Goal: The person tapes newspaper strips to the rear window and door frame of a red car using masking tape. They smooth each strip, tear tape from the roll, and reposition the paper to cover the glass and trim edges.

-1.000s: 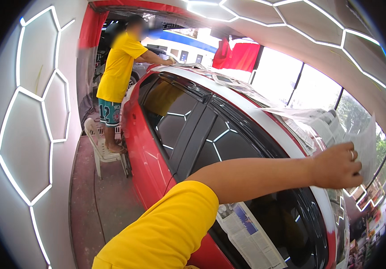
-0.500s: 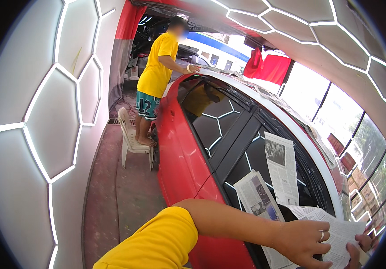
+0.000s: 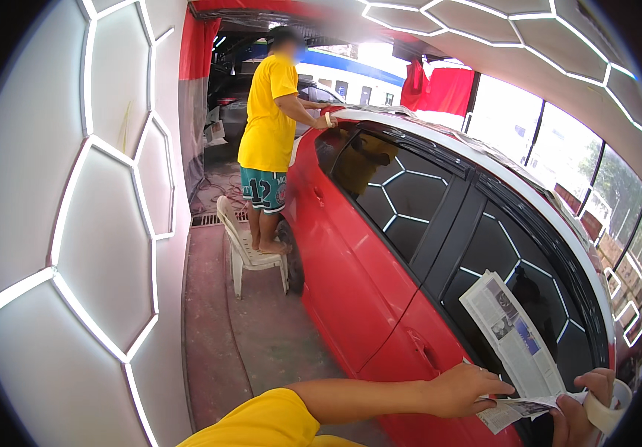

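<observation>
My left hand (image 3: pixel 464 389) reaches across the red car's door (image 3: pixel 351 261) and pinches the edge of a folded newspaper sheet (image 3: pixel 520 410) low on the rear side window. My right hand (image 3: pixel 578 413) is at the lower right edge, holding the same sheet from the other side with a roll of beige masking tape (image 3: pixel 610 406) in its fingers. A second newspaper sheet (image 3: pixel 511 335) lies slanted on the dark window glass just above both hands.
A co-worker in a yellow shirt (image 3: pixel 269 112) stands on a white plastic chair (image 3: pixel 246 253) by the car's front, hands on the roof. A white wall with lit hexagon strips (image 3: pixel 90 246) runs along the left. A narrow concrete floor strip (image 3: pixel 254 335) separates wall and car.
My left hand came down from the car's roof to the lower window and took hold of the newspaper. The view swung down and left along the car's side.
</observation>
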A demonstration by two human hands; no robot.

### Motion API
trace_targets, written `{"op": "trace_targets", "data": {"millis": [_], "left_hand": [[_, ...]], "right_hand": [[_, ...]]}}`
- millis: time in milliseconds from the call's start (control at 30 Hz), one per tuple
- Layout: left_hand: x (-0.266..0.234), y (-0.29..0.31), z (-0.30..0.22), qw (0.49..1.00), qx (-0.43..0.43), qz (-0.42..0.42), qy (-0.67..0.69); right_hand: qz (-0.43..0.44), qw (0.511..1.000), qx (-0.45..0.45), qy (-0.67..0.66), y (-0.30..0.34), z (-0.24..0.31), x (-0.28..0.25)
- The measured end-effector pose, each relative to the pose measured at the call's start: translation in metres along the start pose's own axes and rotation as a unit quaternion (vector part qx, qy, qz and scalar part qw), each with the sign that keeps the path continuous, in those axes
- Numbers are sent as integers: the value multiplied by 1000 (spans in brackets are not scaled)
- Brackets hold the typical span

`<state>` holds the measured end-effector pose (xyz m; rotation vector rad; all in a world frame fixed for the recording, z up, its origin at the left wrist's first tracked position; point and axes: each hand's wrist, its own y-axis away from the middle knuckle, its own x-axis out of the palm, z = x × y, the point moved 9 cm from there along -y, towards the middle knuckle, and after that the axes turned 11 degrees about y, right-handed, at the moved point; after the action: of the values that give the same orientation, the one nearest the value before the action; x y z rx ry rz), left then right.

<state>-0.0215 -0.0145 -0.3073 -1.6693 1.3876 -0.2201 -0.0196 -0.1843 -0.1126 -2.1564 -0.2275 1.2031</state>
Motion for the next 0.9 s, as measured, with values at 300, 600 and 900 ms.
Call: {"op": "trace_targets", "data": {"millis": [300, 600, 900], "left_hand": [[7, 123, 38, 959, -185, 72, 205], [-67, 286, 85, 896, -408, -18, 171], [-212, 353, 154, 840, -416, -307, 168]], "right_hand": [[34, 996, -77, 16, 6, 50, -15], [17, 1000, 12, 16, 32, -2, 34], [94, 912, 271, -294, 109, -49, 214]]}}
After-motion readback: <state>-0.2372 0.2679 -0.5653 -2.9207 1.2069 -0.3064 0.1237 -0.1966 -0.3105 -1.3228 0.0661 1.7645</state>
